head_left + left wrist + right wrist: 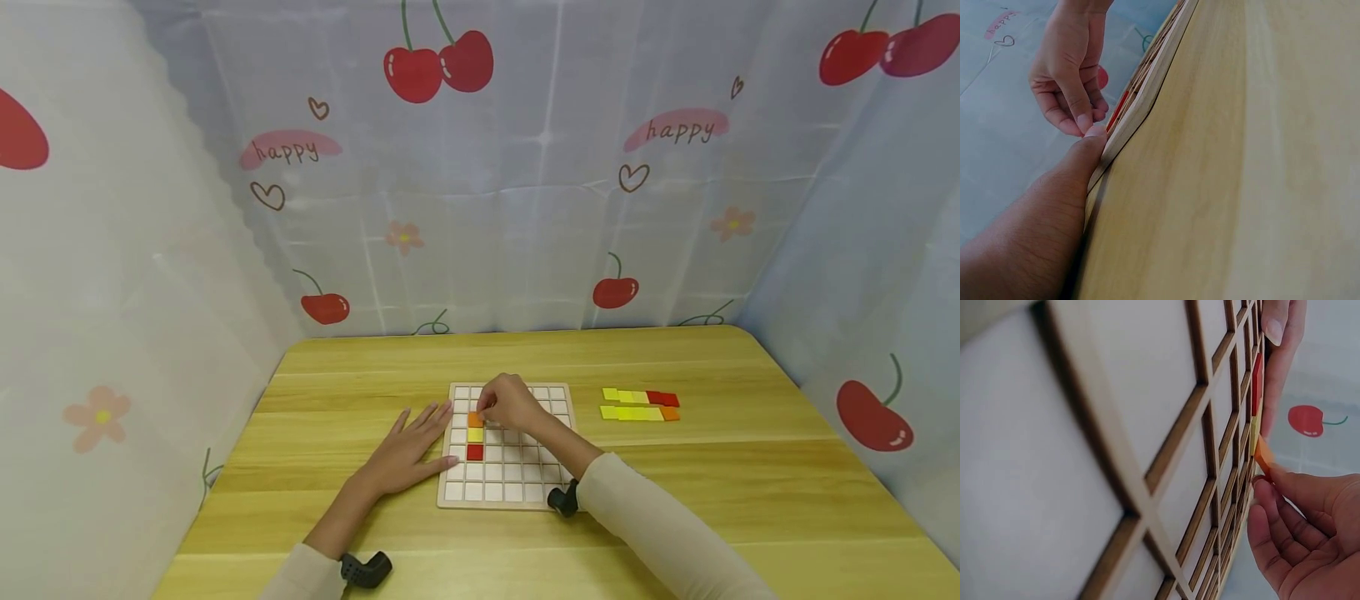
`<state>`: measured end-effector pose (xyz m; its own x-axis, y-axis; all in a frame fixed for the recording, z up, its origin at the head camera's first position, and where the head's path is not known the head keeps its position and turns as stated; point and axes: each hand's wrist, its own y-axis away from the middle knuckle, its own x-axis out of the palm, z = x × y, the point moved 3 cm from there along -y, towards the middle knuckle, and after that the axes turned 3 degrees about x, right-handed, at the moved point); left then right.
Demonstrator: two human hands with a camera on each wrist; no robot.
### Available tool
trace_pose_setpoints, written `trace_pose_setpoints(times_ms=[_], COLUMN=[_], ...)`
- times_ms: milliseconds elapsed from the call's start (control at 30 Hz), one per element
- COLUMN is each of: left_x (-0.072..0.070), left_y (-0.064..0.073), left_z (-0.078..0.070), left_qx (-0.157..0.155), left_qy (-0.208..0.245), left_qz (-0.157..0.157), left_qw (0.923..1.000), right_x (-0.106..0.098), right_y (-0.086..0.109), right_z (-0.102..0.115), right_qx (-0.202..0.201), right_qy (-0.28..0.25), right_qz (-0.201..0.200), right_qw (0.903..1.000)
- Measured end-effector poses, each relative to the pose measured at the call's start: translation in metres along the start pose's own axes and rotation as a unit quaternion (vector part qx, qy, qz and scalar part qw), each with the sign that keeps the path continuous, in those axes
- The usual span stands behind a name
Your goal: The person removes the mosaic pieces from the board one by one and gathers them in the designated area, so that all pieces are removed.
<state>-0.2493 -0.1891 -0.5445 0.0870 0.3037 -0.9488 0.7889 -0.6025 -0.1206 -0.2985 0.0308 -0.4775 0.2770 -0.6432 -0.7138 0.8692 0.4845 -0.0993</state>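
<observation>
A square wooden grid board with white cells lies on the table. In its second column from the left, a red tile and a yellow tile sit one above the other. My right hand reaches over the board and pinches an orange tile between thumb and fingertips. That tile is tilted, its lower edge right by the yellow one. With fingers spread, my left hand rests at the board's left edge, its thumb on the frame. The palm side of the left hand is hidden.
Right of the board lie two short rows of tiles: a back row of yellow and red tiles, and a front row of yellow ones ending in an orange tile. A cherry-printed curtain hangs behind the wooden table and along both sides.
</observation>
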Motion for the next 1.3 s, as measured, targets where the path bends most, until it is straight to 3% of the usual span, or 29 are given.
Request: trace_pose_setpoints(times_ms=[533,900,1300], left_x=[0.002,0.001,-0.002], left_y=[0.000,0.000,0.001], left_z=[0.000,-0.001,-0.004], left_qx=[-0.001,-0.005,0.006], left_qy=[-0.004,-0.001,0.001], left_qz=[-0.001,0.000,-0.010], left_qw=[1.0000,1.0000,0.9999], right_x=[-0.009,-0.020,-0.033], right_y=[0.008,0.025,0.046], right_z=[-0.006,-0.008,-0.017], right_qx=[0.027,0.040,0.063], right_qy=[-0.053,-0.055,-0.090], right_qz=[-0.007,-0.030,-0.043], right_qw=[0.9982,0.9973,0.9930])
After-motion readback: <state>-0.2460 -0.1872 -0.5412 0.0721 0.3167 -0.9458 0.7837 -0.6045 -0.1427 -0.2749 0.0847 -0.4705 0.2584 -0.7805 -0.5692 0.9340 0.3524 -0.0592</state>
